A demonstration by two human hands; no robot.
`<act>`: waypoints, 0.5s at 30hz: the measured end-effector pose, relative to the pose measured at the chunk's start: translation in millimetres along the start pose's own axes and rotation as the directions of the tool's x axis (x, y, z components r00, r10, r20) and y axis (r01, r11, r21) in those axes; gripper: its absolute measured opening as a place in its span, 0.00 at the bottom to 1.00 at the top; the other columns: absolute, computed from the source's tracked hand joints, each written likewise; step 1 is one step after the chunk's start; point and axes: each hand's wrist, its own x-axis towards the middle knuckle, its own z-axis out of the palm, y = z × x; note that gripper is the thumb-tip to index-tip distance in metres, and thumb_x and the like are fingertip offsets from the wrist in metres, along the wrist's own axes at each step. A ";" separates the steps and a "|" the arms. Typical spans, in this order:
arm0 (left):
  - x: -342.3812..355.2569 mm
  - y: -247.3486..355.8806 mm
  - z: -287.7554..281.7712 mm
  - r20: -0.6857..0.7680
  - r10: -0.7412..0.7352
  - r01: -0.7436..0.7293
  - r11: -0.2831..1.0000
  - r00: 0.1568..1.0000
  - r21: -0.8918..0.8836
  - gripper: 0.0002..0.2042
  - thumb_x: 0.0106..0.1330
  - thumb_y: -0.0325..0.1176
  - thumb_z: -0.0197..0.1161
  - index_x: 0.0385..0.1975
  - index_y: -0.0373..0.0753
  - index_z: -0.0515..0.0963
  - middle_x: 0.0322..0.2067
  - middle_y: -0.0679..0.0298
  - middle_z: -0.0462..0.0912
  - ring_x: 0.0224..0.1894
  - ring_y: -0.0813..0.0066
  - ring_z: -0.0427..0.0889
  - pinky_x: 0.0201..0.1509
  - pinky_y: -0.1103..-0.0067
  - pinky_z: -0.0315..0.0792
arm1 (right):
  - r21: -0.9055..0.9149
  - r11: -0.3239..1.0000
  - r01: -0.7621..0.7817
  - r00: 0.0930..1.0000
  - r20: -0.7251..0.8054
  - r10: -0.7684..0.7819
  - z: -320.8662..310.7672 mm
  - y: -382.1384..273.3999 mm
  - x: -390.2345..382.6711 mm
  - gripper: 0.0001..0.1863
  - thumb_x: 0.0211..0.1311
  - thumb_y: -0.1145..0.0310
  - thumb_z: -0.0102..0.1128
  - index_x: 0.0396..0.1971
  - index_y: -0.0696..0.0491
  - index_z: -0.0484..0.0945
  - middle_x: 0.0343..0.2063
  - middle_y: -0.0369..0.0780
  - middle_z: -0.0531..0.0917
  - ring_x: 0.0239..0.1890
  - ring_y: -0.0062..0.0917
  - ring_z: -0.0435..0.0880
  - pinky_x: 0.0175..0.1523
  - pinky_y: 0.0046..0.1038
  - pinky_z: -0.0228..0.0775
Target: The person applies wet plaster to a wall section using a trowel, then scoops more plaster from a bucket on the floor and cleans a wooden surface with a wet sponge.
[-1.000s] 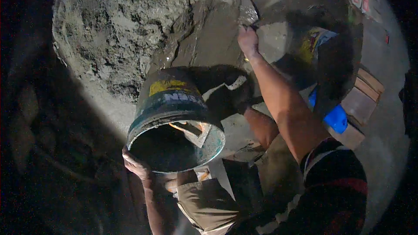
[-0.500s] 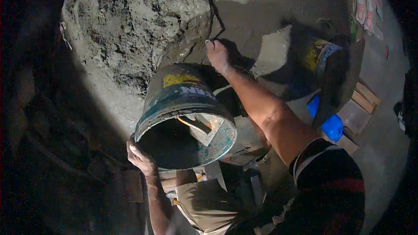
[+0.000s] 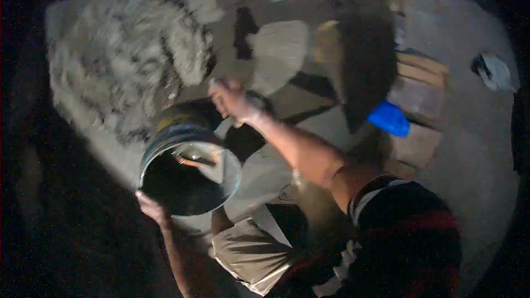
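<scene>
A dark bucket with a yellow patch lies tipped, its mouth toward me. My left hand is closed on the near left part of its rim. Inside the bucket rests a trowel-like tool with a pale flat blade and an orange-and-dark handle; the rest of the interior is in deep shadow. Beyond the bucket's base, my right hand is closed with curled fingers. Motion blur hides what it grips, if anything. A mound of wet grey mortar spreads just past the bucket at the left.
A blue object lies on the floor to the right, beside flat brown pieces like cardboard or tile. Farther right is a pale crumpled item. A yellowish bucket-like shape stands in shadow ahead. My trousered leg is close below the bucket.
My right hand has drawn back from the mortar's edge toward me. My left hand still holds the bucket's rim. The view has shifted, and most things appear lower or farther left.
</scene>
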 end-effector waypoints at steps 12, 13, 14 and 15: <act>-193.3 134.7 -120.4 0.251 -0.106 0.122 0.991 0.962 -0.050 0.35 0.74 0.52 0.48 0.69 0.28 0.53 0.69 0.40 0.53 0.70 0.48 0.58 0.73 0.64 0.52 | -0.548 0.835 -0.038 0.457 -0.753 -0.473 -299.3 -47.3 -238.2 0.12 0.64 0.60 0.58 0.40 0.52 0.78 0.20 0.39 0.78 0.19 0.34 0.77 0.24 0.34 0.70; -225.4 76.6 -149.0 0.368 0.467 -0.563 0.796 0.804 0.222 0.33 0.74 0.50 0.49 0.67 0.27 0.57 0.68 0.39 0.57 0.69 0.48 0.60 0.72 0.63 0.56 | -0.672 0.664 -0.327 0.329 -0.740 -0.587 -295.2 -77.2 -240.3 0.12 0.63 0.62 0.57 0.41 0.54 0.77 0.22 0.45 0.80 0.22 0.43 0.80 0.29 0.39 0.73; -254.7 111.3 -144.4 0.301 -0.099 0.103 0.995 0.948 0.003 0.32 0.73 0.49 0.51 0.65 0.27 0.60 0.66 0.39 0.59 0.68 0.50 0.61 0.71 0.65 0.58 | -0.687 0.623 -0.374 0.335 -0.726 -0.601 -303.1 -97.0 -248.1 0.13 0.62 0.64 0.56 0.42 0.55 0.76 0.24 0.48 0.80 0.28 0.49 0.80 0.34 0.43 0.73; -267.7 113.4 -155.0 0.381 -0.216 0.192 0.976 0.899 0.101 0.27 0.75 0.44 0.49 0.65 0.29 0.60 0.66 0.39 0.58 0.67 0.51 0.63 0.70 0.66 0.60 | -0.694 0.586 -0.419 0.339 -0.718 -0.608 -312.5 -114.8 -258.4 0.13 0.60 0.66 0.55 0.43 0.56 0.76 0.27 0.52 0.81 0.34 0.55 0.80 0.40 0.47 0.73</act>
